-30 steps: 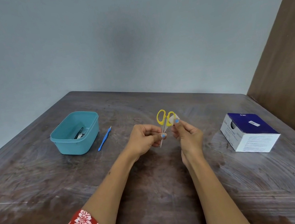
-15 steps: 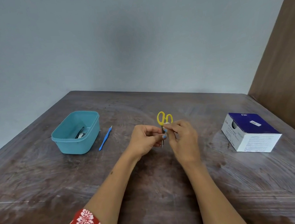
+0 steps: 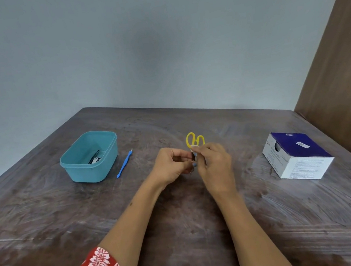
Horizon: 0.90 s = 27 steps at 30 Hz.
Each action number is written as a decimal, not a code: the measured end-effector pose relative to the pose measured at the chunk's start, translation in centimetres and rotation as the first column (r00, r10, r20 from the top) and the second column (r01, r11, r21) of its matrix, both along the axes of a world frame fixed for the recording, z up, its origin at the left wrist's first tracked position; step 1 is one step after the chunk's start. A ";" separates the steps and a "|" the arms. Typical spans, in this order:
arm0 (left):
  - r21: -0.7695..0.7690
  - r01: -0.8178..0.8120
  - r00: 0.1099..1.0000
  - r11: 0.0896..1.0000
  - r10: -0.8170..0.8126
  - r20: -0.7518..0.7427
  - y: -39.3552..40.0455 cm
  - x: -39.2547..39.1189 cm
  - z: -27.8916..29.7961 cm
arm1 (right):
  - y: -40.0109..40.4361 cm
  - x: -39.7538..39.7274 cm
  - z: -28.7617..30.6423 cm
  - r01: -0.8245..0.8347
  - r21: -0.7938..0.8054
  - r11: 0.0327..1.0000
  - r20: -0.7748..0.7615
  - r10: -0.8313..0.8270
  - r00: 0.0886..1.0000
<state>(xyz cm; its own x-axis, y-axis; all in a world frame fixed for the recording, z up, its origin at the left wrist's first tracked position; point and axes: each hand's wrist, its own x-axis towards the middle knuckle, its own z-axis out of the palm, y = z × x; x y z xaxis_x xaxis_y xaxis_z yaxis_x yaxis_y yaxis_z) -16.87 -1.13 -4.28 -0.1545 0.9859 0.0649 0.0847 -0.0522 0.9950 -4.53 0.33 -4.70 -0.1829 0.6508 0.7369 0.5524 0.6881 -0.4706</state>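
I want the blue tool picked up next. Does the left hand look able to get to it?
Probably yes: the blue tool lies in the open, apart from the teal container, nothing between it and the left hand. That hand grips the yellow-handled scissors and must free itself first.

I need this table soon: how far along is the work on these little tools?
Probably done: metal tools lie in the teal tub. In hand: the left hand holds the yellow scissors while the right hand pinches a white pad against them. Likely left: the blue tool beside the tub.
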 end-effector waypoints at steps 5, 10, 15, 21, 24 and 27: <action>-0.021 0.044 0.999 0.999 -0.044 -0.021 0.0 0.0 -0.1 | 0.1 0.0 -0.1 0.086 -0.020 0.996 -0.113 -0.088 0.990; 0.002 0.008 0.999 1.000 -0.008 -0.039 0.2 -0.3 -0.4 | 0.0 -0.3 -0.3 0.069 -0.033 0.997 -0.048 -0.071 0.996; -0.001 0.008 1.000 1.000 -0.008 -0.026 0.3 -0.6 -0.3 | 0.2 -0.3 -0.5 0.084 -0.058 0.995 -0.051 -0.087 0.995; 0.017 0.004 0.999 1.000 -0.003 -0.049 0.2 -0.5 -0.4 | 0.0 -0.5 -0.5 0.054 -0.083 0.995 -0.055 -0.058 0.997; -0.010 0.021 1.000 1.000 -0.021 -0.011 0.2 -0.6 -0.3 | 0.2 -0.3 -0.4 0.077 -0.083 0.994 -0.080 -0.084 0.993; -0.013 0.032 0.999 0.999 -0.032 -0.001 0.2 -0.7 -0.2 | 0.0 -0.3 -0.2 0.094 -0.050 0.994 -0.123 -0.100 0.987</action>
<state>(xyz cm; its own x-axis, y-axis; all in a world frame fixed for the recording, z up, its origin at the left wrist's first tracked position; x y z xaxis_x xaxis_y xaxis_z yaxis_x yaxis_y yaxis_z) -17.57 -0.98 -4.47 -0.1231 0.9910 0.0517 0.0840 -0.0415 0.9956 -4.85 0.36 -4.92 -0.0252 0.6934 0.7201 0.5502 0.6111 -0.5691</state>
